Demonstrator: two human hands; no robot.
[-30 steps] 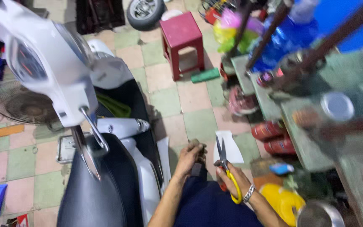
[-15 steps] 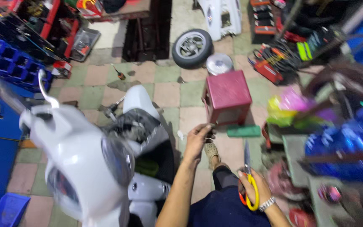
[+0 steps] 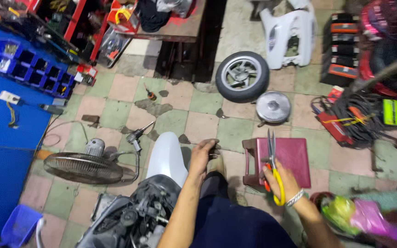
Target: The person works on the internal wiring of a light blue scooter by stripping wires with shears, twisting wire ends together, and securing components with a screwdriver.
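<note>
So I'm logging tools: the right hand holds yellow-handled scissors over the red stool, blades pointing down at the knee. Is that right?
Not quite. In the head view the right hand does hold the yellow-handled scissors over the red stool, but the blades point up and away from the person, toward the round headlamp on the floor, not down at the knee.

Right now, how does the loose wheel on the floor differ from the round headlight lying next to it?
The wheel is larger, with a black tyre around a grey spoked rim, open between the spokes. The headlight is smaller, a solid silvery disc with a ribbed lens. The wheel lies farther from the person, the headlight nearer the red stool. Both are round and lie flat on the tiled floor.
</note>
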